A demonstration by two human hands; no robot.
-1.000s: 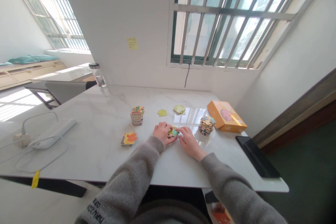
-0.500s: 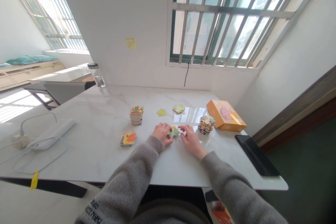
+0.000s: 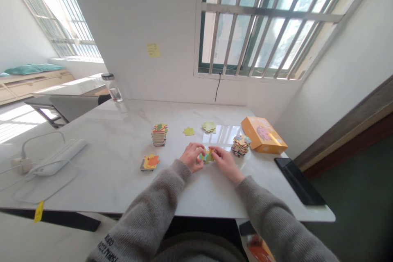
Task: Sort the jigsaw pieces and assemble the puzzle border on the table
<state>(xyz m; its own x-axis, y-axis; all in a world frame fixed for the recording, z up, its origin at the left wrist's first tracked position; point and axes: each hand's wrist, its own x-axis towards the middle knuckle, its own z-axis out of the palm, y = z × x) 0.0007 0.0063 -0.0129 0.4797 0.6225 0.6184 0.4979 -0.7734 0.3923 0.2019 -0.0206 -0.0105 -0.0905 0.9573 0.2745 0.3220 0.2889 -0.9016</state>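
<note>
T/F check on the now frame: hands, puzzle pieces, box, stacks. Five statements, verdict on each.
1. Both hands, left hand and right hand, hold the puzzle pieces between them. True.
2. The orange box lies left of the hands. False: it lies to their right.
3. A tall stack of pieces stands left of the hands. True.
4. The water bottle lies on its side. False: it stands upright.
5. A black tablet lies near the table's right edge. True.

Nothing's really reading clearly here: the grey sleeve [image 3: 112, 243] at 7 o'clock is showing upside-down white lettering, and the yellow sticky note [image 3: 152, 50] is showing scribbles, both illegible.
</note>
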